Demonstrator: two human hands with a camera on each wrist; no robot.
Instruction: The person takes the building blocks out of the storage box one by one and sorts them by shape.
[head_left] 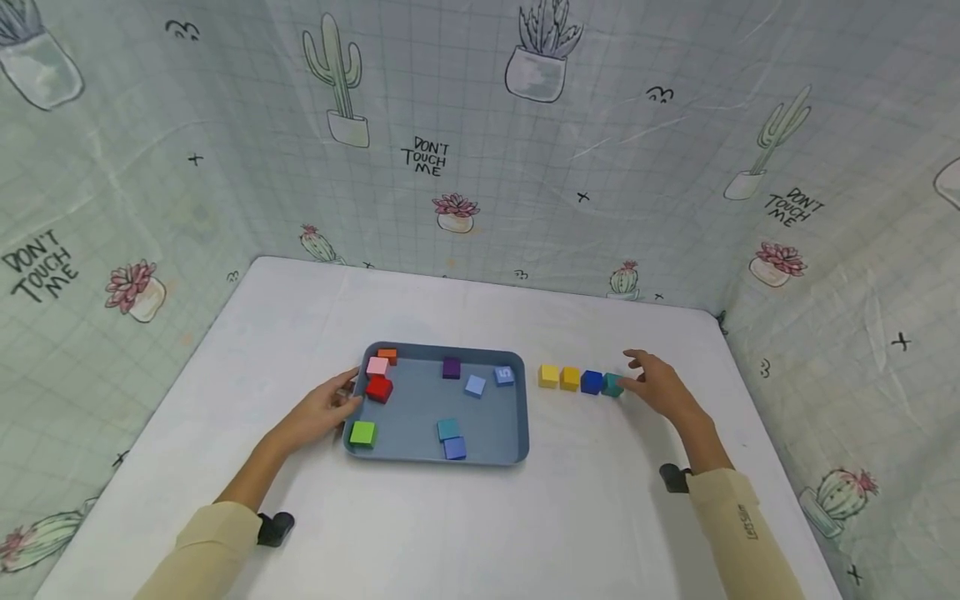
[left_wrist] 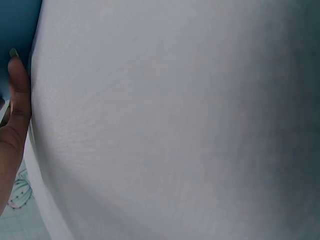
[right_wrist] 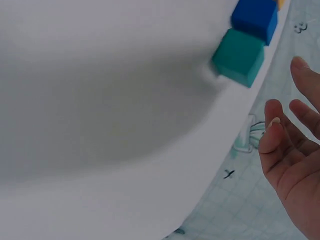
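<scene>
My left hand (head_left: 321, 410) grips the left rim of a shallow blue-grey tray (head_left: 412, 446), its thumb over the edge. The left wrist view shows that thumb against the tray (left_wrist: 17, 25). To the right of the tray runs a row of cubes: light yellow (head_left: 548, 377), darker yellow (head_left: 570, 379), blue (head_left: 592, 382) and teal (head_left: 612, 385). My right hand (head_left: 660, 387) is at the teal end, fingers loosely bent and holding nothing. A gap separates its fingers from the teal cube (right_wrist: 239, 57) in the right wrist view.
Inside the tray lie several cubes: orange (head_left: 387, 356), pink (head_left: 377, 367), red (head_left: 378, 389), green (head_left: 363, 433), purple (head_left: 451, 367), two light blue, teal (head_left: 447, 429) and blue (head_left: 454, 448). The white table (head_left: 480, 525) meets cactus-print cloth (head_left: 480, 125) at the back and sides.
</scene>
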